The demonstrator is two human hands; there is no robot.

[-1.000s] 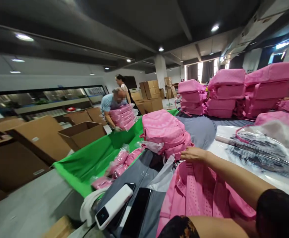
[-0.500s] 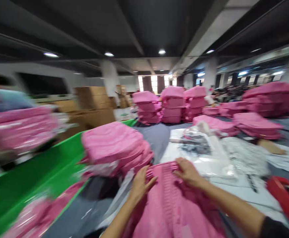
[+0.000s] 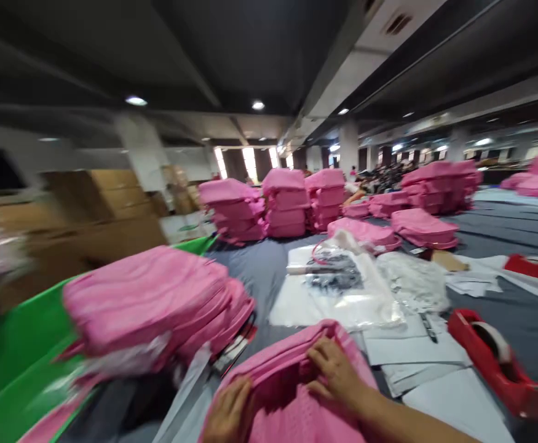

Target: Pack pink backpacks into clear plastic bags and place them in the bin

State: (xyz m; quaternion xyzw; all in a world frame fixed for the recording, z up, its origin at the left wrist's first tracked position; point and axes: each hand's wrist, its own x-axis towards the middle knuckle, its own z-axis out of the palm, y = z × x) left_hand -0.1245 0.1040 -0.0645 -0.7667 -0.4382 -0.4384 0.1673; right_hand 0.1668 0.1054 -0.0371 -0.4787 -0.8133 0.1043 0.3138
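In the head view, the hands have spread wider since the earlier frame, and the pink bag, close before the person, now gapes. The left hand grips its left edge, the right hand its right lip. Uneven pulling could twist it; a leftward knock could topple the bag pile toward the green cloth.

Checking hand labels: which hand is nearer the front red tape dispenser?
Right. The right hand, on the open pink bag, is left of the red tape dispenser, white sheets lying between. The left hand is farther left, at the bag's other side.
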